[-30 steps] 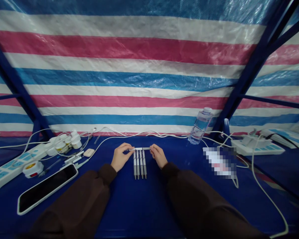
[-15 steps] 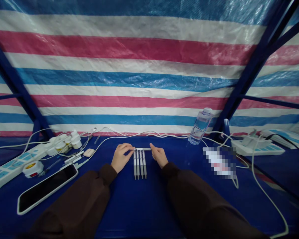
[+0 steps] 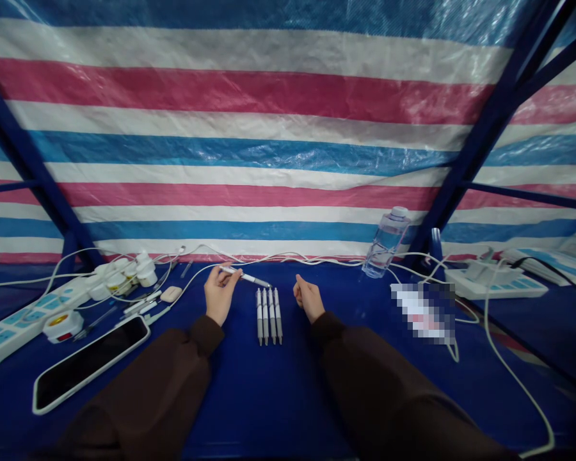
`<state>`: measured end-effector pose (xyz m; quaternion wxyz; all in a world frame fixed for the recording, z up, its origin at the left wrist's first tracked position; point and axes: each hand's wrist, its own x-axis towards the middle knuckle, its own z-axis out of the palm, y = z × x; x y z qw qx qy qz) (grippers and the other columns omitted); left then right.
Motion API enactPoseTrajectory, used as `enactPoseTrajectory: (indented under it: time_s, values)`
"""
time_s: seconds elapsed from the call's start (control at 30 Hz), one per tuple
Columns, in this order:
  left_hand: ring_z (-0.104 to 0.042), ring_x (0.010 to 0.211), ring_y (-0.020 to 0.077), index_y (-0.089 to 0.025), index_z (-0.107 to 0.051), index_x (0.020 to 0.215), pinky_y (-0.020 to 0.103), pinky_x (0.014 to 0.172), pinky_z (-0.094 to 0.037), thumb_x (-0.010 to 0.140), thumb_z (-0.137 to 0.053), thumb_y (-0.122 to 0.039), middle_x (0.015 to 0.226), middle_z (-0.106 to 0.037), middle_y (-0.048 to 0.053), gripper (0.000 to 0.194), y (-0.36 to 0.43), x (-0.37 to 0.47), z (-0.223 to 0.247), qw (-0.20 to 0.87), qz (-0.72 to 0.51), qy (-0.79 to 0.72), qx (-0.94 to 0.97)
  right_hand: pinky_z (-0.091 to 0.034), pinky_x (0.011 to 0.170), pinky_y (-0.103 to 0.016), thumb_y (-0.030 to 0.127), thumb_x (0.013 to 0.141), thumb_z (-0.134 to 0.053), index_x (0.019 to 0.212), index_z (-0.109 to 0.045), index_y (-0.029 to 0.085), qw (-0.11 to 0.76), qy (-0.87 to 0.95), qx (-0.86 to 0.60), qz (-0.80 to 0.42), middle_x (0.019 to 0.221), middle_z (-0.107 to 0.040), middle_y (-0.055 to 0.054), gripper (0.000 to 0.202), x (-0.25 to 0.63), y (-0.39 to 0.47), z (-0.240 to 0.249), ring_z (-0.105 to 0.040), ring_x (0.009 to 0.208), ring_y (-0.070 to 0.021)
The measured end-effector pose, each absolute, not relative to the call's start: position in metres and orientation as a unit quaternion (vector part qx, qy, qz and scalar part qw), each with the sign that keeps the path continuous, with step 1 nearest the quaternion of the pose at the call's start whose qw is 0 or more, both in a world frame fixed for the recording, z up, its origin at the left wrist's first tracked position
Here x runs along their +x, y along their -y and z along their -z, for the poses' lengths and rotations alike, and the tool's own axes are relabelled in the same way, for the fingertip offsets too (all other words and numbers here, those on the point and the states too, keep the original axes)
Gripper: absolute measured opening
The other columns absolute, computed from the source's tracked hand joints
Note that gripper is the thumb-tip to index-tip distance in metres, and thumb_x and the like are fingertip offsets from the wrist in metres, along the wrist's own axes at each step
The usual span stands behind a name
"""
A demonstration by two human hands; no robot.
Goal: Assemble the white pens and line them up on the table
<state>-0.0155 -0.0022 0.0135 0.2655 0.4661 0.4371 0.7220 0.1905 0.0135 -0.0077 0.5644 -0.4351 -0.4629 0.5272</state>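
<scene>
My left hand (image 3: 219, 294) is closed on a white and grey pen (image 3: 254, 280), pinching it near one end. That pen slants down to the right, its tip just beyond the tops of several matching pens (image 3: 265, 317). Those pens lie side by side on the blue tabletop (image 3: 269, 397), pointing toward me. To the right of the row, my right hand (image 3: 309, 299) rests with its fingers curled in and the thumb up. Nothing shows in it, and it touches none of the pens.
On the left lie a phone (image 3: 92, 363), a white power strip (image 3: 33, 317), small white bottles (image 3: 146, 269) and an earbud case (image 3: 171, 294). A clear water bottle (image 3: 386, 244) stands at the back right, near another power strip (image 3: 504, 287). Cables run along the back edge.
The pen that lay across the top of the row has moved left and tilted, held by my left hand. My right hand has let go of its end and curled its fingers.
</scene>
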Motion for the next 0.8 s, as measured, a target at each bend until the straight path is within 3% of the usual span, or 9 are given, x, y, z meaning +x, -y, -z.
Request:
enactPoseTrajectory:
  time_s: [0.13, 0.37, 0.53, 0.8]
  values:
    - [-0.061, 0.06, 0.0117, -0.019, -0.041, 0.118, 0.022, 0.06, -0.047, 0.068, -0.068, -0.031, 0.062, -0.058, -0.004, 0.057, 0.0006, -0.0172, -0.0139, 0.281, -0.746, -0.42, 0.433, -0.009, 0.035, -0.02, 0.06, 0.069, -0.055, 0.042, -0.04, 0.018, 0.563, 0.47, -0.435, -0.522, 0.034, -0.02, 0.009, 0.052, 0.1907, -0.0134, 0.0082, -0.016, 0.031, -0.0025]
    - [-0.061, 0.055, 0.0133, -0.018, -0.048, 0.098, 0.023, 0.054, -0.046, 0.07, -0.066, -0.032, 0.06, -0.058, -0.003, 0.036, 0.0, -0.0184, -0.01, 0.314, -0.714, -0.425, 0.46, -0.01, 0.035, -0.02, 0.06, 0.068, -0.055, 0.043, -0.041, 0.018, 0.557, 0.479, -0.437, -0.518, 0.034, -0.021, 0.009, 0.051, 0.1911, -0.0135, 0.0087, -0.016, 0.032, -0.0029]
    - [-0.063, 0.056, 0.0148, -0.018, -0.046, 0.105, 0.027, 0.061, -0.049, 0.072, -0.064, -0.033, 0.063, -0.061, -0.002, 0.04, 0.0013, -0.0181, -0.0117, 0.331, -0.709, -0.418, 0.462, -0.011, 0.035, -0.02, 0.06, 0.066, -0.057, 0.043, -0.041, 0.018, 0.554, 0.482, -0.443, -0.515, 0.034, -0.022, 0.009, 0.051, 0.1911, -0.0135, 0.0085, -0.018, 0.032, -0.003]
    - [-0.064, 0.055, 0.0163, -0.018, -0.046, 0.106, 0.028, 0.058, -0.05, 0.073, -0.063, -0.034, 0.063, -0.063, -0.001, 0.04, 0.0032, -0.0175, -0.012, 0.353, -0.678, -0.417, 0.492, -0.012, 0.034, -0.02, 0.06, 0.069, -0.056, 0.043, -0.042, 0.018, 0.554, 0.489, -0.438, -0.513, 0.034, -0.022, 0.009, 0.051, 0.1909, -0.0133, 0.0098, -0.019, 0.032, -0.0033]
